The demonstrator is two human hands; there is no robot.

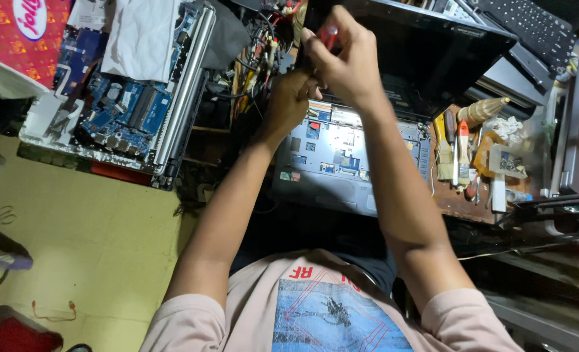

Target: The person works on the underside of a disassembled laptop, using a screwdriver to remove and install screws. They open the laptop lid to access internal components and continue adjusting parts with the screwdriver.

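Both forearms stretch away from the chest over the opened silver-blue laptop base (341,160) on the desk, the left hand (288,98) curled, its grip unclear, the right hand (345,62) closed around a red-handled screwdriver (328,34) beside the laptop's black lid (426,52).

I am sitting in a cramped electronics repair workshop. An opened grey laptop base with its blue circuit board bared (341,153) lies before me, another stripped laptop chassis with a blue motherboard (129,107) sits alongside, and screwdrivers and brushes (456,153) crowd the cluttered wooden tabletop (462,202).
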